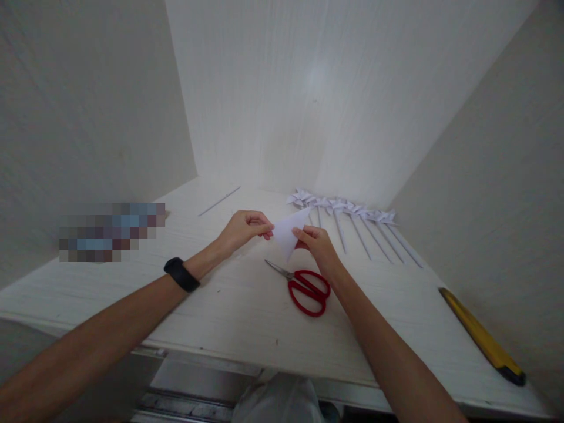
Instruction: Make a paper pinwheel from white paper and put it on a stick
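Note:
A small piece of white paper (288, 230), roughly triangular in outline, is held up over the table between my two hands. My left hand (252, 226) pinches its left corner between thumb and fingertips. At the paper's right side, my right hand (315, 238) grips it with the thumb on top and the fingers beneath. Below the paper lies a pair of scissors (308, 289) with red handles, its blades pointing to the upper left. Part of the paper is hidden under my right thumb.
Several white paper pinwheels (339, 207) on thin sticks lie in a row at the back right. One loose white stick (219, 201) rests at the back left. A yellow and black cutter (482, 338) is at the right edge. White walls enclose the table (229, 317).

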`<state>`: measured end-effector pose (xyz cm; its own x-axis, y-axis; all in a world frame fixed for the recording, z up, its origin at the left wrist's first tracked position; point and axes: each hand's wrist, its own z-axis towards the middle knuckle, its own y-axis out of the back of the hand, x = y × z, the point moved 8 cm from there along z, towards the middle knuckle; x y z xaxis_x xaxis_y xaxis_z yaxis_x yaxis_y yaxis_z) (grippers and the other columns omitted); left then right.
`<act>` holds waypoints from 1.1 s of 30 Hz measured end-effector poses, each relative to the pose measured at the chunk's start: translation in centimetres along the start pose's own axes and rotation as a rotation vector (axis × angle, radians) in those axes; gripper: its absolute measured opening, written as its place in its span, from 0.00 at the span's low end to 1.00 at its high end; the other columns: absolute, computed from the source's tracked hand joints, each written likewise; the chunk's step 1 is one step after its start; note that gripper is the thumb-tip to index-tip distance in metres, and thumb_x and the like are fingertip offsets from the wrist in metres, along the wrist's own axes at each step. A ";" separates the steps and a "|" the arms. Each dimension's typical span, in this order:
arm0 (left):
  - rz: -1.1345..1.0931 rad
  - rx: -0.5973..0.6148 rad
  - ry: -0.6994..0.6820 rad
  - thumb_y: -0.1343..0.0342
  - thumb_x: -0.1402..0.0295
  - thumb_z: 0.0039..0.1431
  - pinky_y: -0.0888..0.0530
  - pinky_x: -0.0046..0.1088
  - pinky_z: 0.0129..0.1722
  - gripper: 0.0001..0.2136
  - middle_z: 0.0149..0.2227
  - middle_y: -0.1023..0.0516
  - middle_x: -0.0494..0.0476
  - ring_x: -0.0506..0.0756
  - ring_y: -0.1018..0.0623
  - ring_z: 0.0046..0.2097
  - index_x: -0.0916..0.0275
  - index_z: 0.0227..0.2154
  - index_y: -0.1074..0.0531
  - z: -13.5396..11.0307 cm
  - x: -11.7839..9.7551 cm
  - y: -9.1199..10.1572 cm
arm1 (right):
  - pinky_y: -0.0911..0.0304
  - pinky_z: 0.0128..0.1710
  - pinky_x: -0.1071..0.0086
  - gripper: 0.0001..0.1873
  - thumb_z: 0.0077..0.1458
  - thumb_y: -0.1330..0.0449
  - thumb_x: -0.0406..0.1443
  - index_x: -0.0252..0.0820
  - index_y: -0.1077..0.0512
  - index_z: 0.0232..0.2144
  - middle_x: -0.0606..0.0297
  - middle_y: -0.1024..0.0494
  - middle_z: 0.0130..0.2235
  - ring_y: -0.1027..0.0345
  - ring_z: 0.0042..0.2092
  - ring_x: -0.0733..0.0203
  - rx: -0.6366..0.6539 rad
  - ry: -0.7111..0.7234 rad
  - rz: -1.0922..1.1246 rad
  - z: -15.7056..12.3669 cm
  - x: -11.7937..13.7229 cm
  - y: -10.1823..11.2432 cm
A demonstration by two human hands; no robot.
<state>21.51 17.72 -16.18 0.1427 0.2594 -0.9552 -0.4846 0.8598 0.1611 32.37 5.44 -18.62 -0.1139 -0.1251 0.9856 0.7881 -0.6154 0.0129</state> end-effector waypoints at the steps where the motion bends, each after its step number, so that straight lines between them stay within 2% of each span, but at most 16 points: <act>1: 0.000 -0.003 -0.005 0.38 0.68 0.47 0.29 0.24 0.30 0.06 0.22 0.22 0.54 0.50 0.24 0.26 0.66 0.23 0.26 0.0 0.0 0.0 | 0.35 0.24 0.73 0.19 0.39 0.34 0.47 0.38 0.30 0.16 0.67 0.28 0.19 0.34 0.22 0.67 -0.022 0.010 -0.012 0.1 0.0 0.2; 4: 0.009 -0.020 -0.026 0.39 0.69 0.48 0.30 0.24 0.31 0.05 0.22 0.22 0.53 0.49 0.25 0.26 0.66 0.23 0.25 -0.1 -0.2 -0.1 | 0.40 0.19 0.75 0.21 0.41 0.35 0.47 0.39 0.34 0.13 0.69 0.31 0.14 0.38 0.18 0.68 -0.066 0.023 -0.045 0.1 -0.1 0.5; 6: 0.020 -0.039 -0.028 0.39 0.70 0.48 0.30 0.24 0.31 0.05 0.22 0.22 0.54 0.49 0.25 0.27 0.66 0.23 0.25 -0.2 -0.4 0.0 | 0.37 0.20 0.73 0.21 0.41 0.35 0.49 0.39 0.33 0.14 0.68 0.30 0.15 0.36 0.18 0.67 -0.054 0.008 -0.044 0.1 -0.3 0.2; 9: 0.023 -0.075 -0.031 0.39 0.70 0.48 0.29 0.25 0.31 0.05 0.22 0.22 0.54 0.50 0.25 0.27 0.66 0.22 0.25 -0.3 -0.6 0.4 | 0.31 0.26 0.68 0.22 0.40 0.36 0.52 0.38 0.30 0.18 0.65 0.26 0.18 0.31 0.21 0.64 0.029 -0.038 -0.020 -0.1 -0.6 -0.8; 12: 0.000 -0.106 -0.037 0.39 0.70 0.48 0.29 0.25 0.31 0.05 0.23 0.21 0.55 0.50 0.24 0.28 0.66 0.22 0.25 -0.3 -0.7 0.7 | 0.31 0.27 0.68 0.22 0.39 0.35 0.52 0.37 0.27 0.20 0.63 0.24 0.20 0.29 0.23 0.62 0.103 -0.062 -0.004 -0.2 -0.6 -1.4; 17: -0.038 -0.106 -0.019 0.39 0.67 0.48 0.29 0.25 0.33 0.06 0.24 0.21 0.55 0.50 0.23 0.29 0.66 0.23 0.25 -0.3 -0.4 0.7 | 0.37 0.21 0.74 0.19 0.42 0.35 0.49 0.38 0.27 0.18 0.66 0.26 0.17 0.31 0.20 0.65 0.039 -0.025 -0.021 -0.1 -0.5 -0.7; 23: -0.093 -0.161 0.024 0.38 0.65 0.48 0.28 0.27 0.35 0.08 0.26 0.20 0.57 0.52 0.22 0.30 0.66 0.25 0.25 -0.4 -0.2 1.1 | 0.32 0.31 0.70 0.18 0.42 0.35 0.48 0.36 0.24 0.24 0.61 0.21 0.25 0.26 0.27 0.63 0.125 -0.076 0.017 -0.6 -0.8 -1.6; 29: -0.144 -0.158 0.012 0.38 0.64 0.48 0.28 0.26 0.35 0.09 0.27 0.20 0.58 0.51 0.22 0.31 0.67 0.25 0.25 -0.5 -0.3 1.1 | 0.41 0.21 0.75 0.16 0.44 0.37 0.46 0.38 0.28 0.20 0.66 0.26 0.17 0.34 0.18 0.69 0.091 -0.050 -0.025 -0.5 -0.8 -1.3; 33: -0.161 -0.196 0.007 0.38 0.64 0.48 0.28 0.26 0.35 0.09 0.27 0.20 0.57 0.51 0.22 0.31 0.66 0.25 0.25 -0.6 0.0 1.5 | 0.37 0.24 0.73 0.14 0.43 0.38 0.44 0.38 0.27 0.21 0.64 0.23 0.22 0.31 0.22 0.67 0.101 -0.054 -0.045 -0.4 -0.8 -1.4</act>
<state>20.28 18.79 -16.06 0.2262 0.1220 -0.9664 -0.6144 0.7878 -0.0443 31.12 6.12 -19.49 -0.1204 -0.0552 0.9912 0.8401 -0.5375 0.0721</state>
